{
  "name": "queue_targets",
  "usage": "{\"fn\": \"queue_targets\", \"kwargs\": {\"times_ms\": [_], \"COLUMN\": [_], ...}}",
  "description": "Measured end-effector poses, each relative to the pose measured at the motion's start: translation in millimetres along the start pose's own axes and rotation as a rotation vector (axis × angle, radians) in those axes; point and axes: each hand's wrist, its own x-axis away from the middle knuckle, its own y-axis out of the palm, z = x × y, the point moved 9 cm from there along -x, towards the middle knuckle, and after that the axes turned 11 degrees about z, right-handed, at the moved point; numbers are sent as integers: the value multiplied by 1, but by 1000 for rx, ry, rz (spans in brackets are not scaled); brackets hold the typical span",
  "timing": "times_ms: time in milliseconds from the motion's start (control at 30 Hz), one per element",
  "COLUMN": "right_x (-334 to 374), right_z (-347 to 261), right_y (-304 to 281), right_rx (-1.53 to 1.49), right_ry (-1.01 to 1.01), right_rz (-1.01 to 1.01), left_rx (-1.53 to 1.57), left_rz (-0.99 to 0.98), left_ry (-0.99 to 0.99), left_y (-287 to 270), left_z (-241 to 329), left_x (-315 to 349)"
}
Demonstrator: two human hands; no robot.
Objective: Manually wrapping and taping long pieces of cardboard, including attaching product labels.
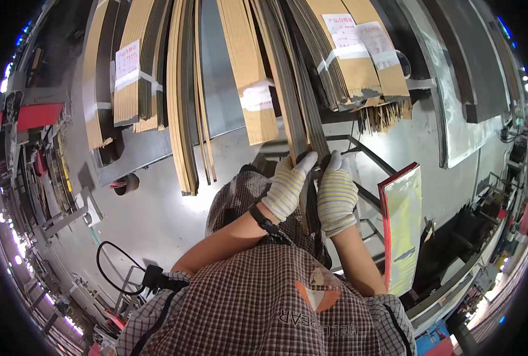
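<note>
My left hand, in a white glove with yellow stripes, is closed round the near end of long thin dark strips. One face of these strips is tan. My right hand, gloved alike, closes on the right edge of the same dark strips, thumb toward the far side. The strip ends hang between my hands, close to my checked apron. Just left of them lies a tan bundle with a white band round it. Fingers under the strips are hidden.
More banded strip bundles lie on the grey table at left, with labelled ones at right. Loose strips jut past the table's near edge. A yellow-topped, red-edged board stands by my right arm, beside a dark metal frame.
</note>
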Motion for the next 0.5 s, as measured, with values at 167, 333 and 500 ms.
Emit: {"fn": "queue_targets", "kwargs": {"times_ms": [167, 333, 500], "right_x": [27, 50, 67], "right_z": [-4, 3, 5], "right_y": [-5, -16, -13], "right_rx": [-7, -475, -994], "right_ry": [-10, -297, -171], "right_rz": [-79, -41, -219], "left_rx": [-129, -69, -19], "left_rz": [4, -44, -174], "left_ry": [50, -2, -14], "left_y": [-10, -14, -2], "left_z": [-4, -11, -16], "left_x": [-1, -2, 5]}}
